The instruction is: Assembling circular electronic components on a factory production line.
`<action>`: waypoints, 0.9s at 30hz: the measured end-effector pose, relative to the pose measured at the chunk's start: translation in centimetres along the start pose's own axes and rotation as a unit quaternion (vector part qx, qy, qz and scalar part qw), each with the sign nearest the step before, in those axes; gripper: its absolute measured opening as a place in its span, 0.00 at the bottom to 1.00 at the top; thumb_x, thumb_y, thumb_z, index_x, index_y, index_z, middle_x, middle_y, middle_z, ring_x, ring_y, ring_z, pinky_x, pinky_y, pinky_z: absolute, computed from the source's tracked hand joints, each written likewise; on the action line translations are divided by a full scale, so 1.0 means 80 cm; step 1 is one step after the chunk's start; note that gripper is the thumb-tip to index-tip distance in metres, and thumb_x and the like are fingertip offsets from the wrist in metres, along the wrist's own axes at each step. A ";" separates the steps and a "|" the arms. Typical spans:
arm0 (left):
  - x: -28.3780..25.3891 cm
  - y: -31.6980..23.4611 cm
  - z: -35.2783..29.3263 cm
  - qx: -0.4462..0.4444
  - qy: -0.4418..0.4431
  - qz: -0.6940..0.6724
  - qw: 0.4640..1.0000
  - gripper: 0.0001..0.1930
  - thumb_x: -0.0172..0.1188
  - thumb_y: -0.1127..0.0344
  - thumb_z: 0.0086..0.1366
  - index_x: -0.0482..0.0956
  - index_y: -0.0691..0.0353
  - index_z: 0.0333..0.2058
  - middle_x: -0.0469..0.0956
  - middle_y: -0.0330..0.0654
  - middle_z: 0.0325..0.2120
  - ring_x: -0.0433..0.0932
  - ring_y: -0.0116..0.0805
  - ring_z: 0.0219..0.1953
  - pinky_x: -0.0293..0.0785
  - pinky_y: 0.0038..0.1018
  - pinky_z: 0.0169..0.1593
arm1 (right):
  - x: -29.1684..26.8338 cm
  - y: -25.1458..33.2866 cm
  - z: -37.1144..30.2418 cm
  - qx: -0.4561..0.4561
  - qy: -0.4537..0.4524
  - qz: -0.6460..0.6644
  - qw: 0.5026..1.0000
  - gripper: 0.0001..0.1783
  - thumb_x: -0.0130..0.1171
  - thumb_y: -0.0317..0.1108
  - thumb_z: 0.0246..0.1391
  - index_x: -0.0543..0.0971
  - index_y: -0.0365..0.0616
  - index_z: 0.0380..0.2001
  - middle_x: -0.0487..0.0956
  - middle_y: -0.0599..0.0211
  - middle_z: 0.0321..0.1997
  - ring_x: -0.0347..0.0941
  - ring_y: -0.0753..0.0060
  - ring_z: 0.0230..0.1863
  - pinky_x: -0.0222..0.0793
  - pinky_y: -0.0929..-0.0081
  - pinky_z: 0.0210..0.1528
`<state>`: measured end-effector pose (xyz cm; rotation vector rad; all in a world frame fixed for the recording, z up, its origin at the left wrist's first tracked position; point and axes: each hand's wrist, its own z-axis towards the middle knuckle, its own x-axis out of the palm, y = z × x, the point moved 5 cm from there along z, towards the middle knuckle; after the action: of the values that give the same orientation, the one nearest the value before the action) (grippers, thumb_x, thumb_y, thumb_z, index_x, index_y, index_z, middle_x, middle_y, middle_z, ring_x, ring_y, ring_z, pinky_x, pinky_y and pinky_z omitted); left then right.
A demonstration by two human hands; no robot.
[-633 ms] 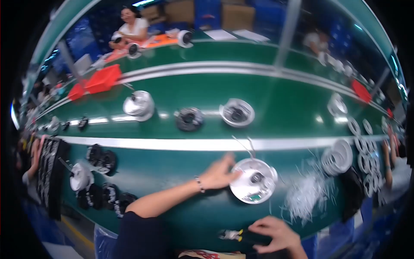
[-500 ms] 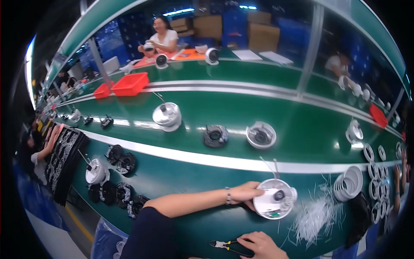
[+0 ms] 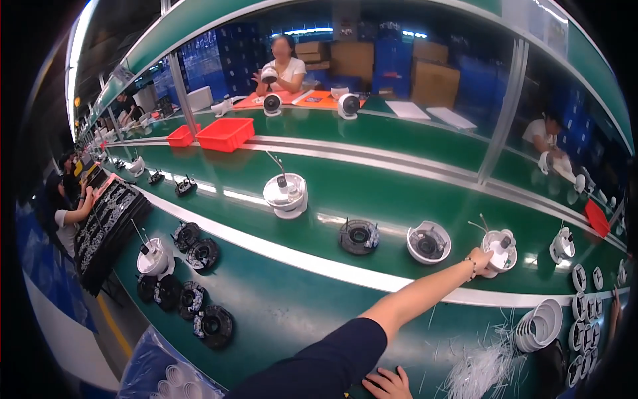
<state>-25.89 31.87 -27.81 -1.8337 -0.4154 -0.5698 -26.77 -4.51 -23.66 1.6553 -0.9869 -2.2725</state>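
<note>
The left hand (image 3: 477,259) reaches across to the right, fingers closed on the left edge of a white plastic bowl-shaped housing (image 3: 503,258) with thin wires rising from it (its open side faces up). That housing sits on the green lane (image 3: 319,156) beyond a long white strip (image 3: 332,263), just right of a white round bowl holding a black ring-shaped insert (image 3: 428,243).

The right hand (image 3: 388,384) rests low over the near dark-green surface (image 3: 279,306), palm down with fingers loosely spread (the lower edge cuts it off); nothing shows between the fingers. Right of it lies a loose heap of thin white strips (image 3: 480,371), beside nested white plastic rings (image 3: 546,322). Black round parts with circuit boards (image 3: 214,326) stand in a cluster at left.
</note>
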 end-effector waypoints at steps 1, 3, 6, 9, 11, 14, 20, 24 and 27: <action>0.004 -0.001 -0.003 0.042 0.016 0.097 0.994 0.22 0.49 0.58 0.58 0.67 0.71 0.43 0.72 0.53 0.37 0.75 0.45 0.36 0.77 0.31 0.34 | -0.001 -0.004 0.001 -0.011 0.004 -0.014 1.000 0.40 0.64 0.47 0.24 0.68 0.45 0.47 0.64 0.57 0.52 0.55 0.50 0.56 0.40 0.46 0.59; 0.029 -0.039 -0.087 0.030 0.060 0.255 0.965 0.21 0.47 0.52 0.58 0.71 0.65 0.41 0.74 0.52 0.33 0.76 0.45 0.34 0.74 0.32 0.34 | -0.025 -0.005 0.002 0.002 -0.007 -0.027 1.000 0.38 0.64 0.48 0.28 0.69 0.45 0.47 0.63 0.59 0.53 0.56 0.51 0.56 0.43 0.47 0.57; -0.028 -0.139 -0.192 0.426 -0.058 0.513 0.743 0.13 0.53 0.59 0.52 0.75 0.65 0.28 0.75 0.50 0.23 0.75 0.43 0.25 0.71 0.30 0.31 | -0.016 -0.004 0.005 -0.010 0.001 -0.009 1.000 0.33 0.63 0.51 0.33 0.70 0.48 0.45 0.63 0.62 0.54 0.55 0.54 0.57 0.41 0.41 0.56; -0.137 -0.189 -0.228 0.406 -0.202 0.674 0.583 0.27 0.62 0.57 0.43 0.68 0.60 0.44 0.67 0.51 0.44 0.63 0.49 0.49 0.63 0.40 0.47 | -0.019 -0.005 0.015 -0.016 -0.026 0.007 1.000 0.32 0.65 0.51 0.30 0.73 0.49 0.42 0.66 0.62 0.52 0.58 0.54 0.55 0.40 0.46 0.57; -0.182 -0.189 -0.229 0.278 -0.246 0.791 0.487 0.40 0.64 0.52 0.40 0.58 0.56 0.53 0.56 0.52 0.53 0.53 0.52 0.56 0.58 0.51 0.50 | -0.036 -0.002 0.014 -0.026 -0.090 0.020 0.995 0.30 0.67 0.48 0.28 0.74 0.48 0.39 0.69 0.59 0.49 0.61 0.53 0.52 0.44 0.48 0.56; -0.233 -0.150 -0.215 0.130 -0.177 0.821 0.527 0.46 0.63 0.48 0.40 0.50 0.51 0.58 0.54 0.50 0.54 0.53 0.51 0.57 0.57 0.53 0.51 | -0.091 -0.001 0.011 -0.035 -0.149 -0.059 0.986 0.24 0.66 0.40 0.27 0.75 0.46 0.34 0.69 0.56 0.47 0.61 0.49 0.51 0.50 0.50 0.54; -0.235 -0.143 -0.245 0.224 -0.147 0.817 0.510 0.33 0.54 0.69 0.45 0.57 0.54 0.54 0.68 0.46 0.40 0.69 0.43 0.43 0.67 0.39 0.42 | -0.182 -0.077 0.103 0.047 -0.212 -0.268 0.939 0.29 0.64 0.34 0.28 0.71 0.41 0.40 0.63 0.52 0.52 0.56 0.47 0.55 0.50 0.52 0.56; -0.245 -0.147 -0.303 0.208 -0.114 0.853 0.466 0.26 0.52 0.71 0.48 0.62 0.58 0.49 0.72 0.44 0.31 0.73 0.41 0.34 0.70 0.32 0.36 | -0.177 -0.176 0.148 0.116 -0.197 -0.352 0.908 0.35 0.64 0.34 0.28 0.66 0.37 0.45 0.62 0.51 0.54 0.53 0.50 0.57 0.50 0.54 0.56; -0.267 -0.160 -0.370 0.271 -0.087 0.863 0.417 0.25 0.51 0.72 0.48 0.63 0.59 0.49 0.72 0.43 0.30 0.74 0.39 0.32 0.69 0.30 0.34 | -0.166 -0.241 0.154 0.163 -0.160 -0.395 0.890 0.35 0.63 0.32 0.28 0.65 0.35 0.46 0.62 0.52 0.53 0.54 0.52 0.57 0.51 0.56 0.55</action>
<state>-55.68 7.85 -22.10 -0.7910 1.1037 1.1276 -28.16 21.87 -22.51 2.1626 -0.8916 -3.1241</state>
